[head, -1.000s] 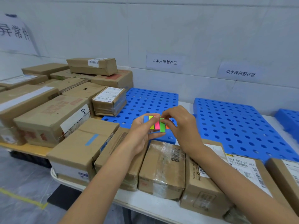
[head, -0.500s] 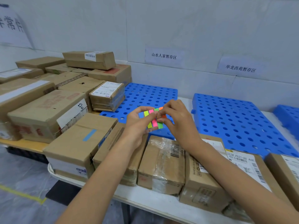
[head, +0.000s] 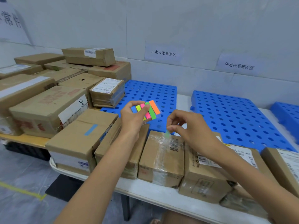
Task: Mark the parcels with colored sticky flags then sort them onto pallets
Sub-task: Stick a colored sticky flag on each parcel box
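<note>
A white table against a grey wall carries parcels and blue pallets. Above it the left hand grips a flag pad, thumb across the strips. Just right and nearer, the right hand pinches one green flag over a taped parcel in the near row

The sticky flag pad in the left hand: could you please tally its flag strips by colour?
Blue strip: 1
Yellow strip: 1
Pink strip: 1
Green strip: 1
Orange strip: 1
Total: 5 strips on the flag pad held by the left hand.
</note>
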